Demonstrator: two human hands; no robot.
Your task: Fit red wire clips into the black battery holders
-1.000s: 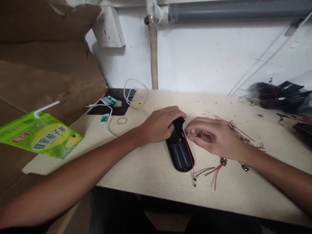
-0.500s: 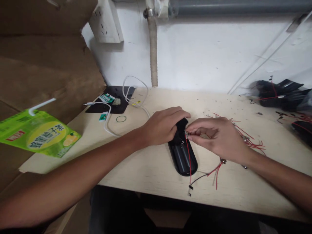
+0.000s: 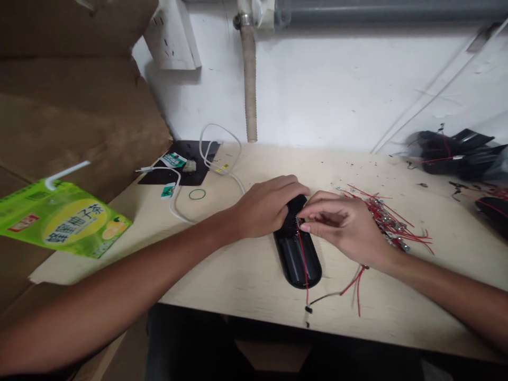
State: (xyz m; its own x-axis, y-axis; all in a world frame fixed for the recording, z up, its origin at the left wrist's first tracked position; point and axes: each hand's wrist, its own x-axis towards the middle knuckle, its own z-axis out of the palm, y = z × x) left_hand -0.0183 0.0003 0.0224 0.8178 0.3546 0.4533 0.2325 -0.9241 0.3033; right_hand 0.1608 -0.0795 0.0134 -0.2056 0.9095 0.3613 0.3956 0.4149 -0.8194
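Note:
A glossy black oblong plastic casing [image 3: 297, 263] lies on the table, its rounded end toward me. My left hand [image 3: 266, 207] is wrapped over its far left side, thumb and fingers closed on it. Over the casing's upper part, my right hand [image 3: 342, 225] pinches a small metallic part [image 3: 298, 221] between thumb and fingertips; the fingers partly hide it. From that part a red wire [image 3: 304, 264] runs down across the casing to a small black connector [image 3: 308, 309] near the table edge. A dark wire leads from the connector toward more red wires [image 3: 359, 288].
A pile of red-wired components [image 3: 391, 222] lies right of my right hand. Black casings [image 3: 456, 153] sit at the far right. On the left are a green drink carton [image 3: 67, 217] with a straw, a white cable [image 3: 174, 198] and a green rubber band [image 3: 197, 194].
My right hand has shifted slightly left with the small part, bringing it over the casing's middle. The red wire and connector have moved along. My left hand stays nearly still.

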